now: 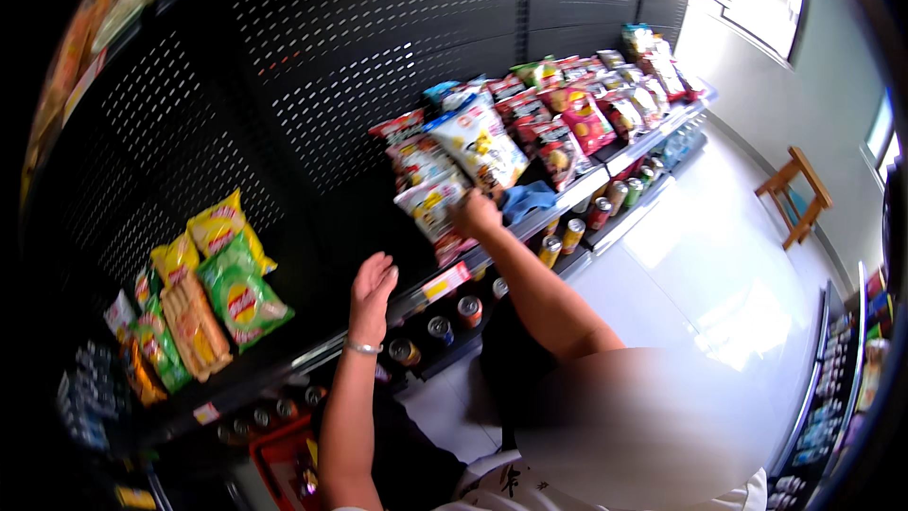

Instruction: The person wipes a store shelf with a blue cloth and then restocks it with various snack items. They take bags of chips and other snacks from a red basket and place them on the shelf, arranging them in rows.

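My right hand (478,216) is closed at the right edge of a white and pink snack bag (430,203), its fingertips partly hidden against the bag. Just right of that hand, a crumpled blue cloth (528,201) lies at the shelf's front edge. A larger white snack bag (480,144) with yellow and blue print leans on the pile behind. My left hand (374,286), a bracelet at its wrist, is held over the front edge of the black shelf (326,227). Its fingers are stretched out and hold nothing.
Green and yellow chip bags (241,293) and a long bread pack (194,326) sit at the shelf's left. Many snack bags (577,118) fill its right. Drink cans (470,310) line the level below. A red basket (274,459) stands low left; a wooden stool (794,194) stands right.
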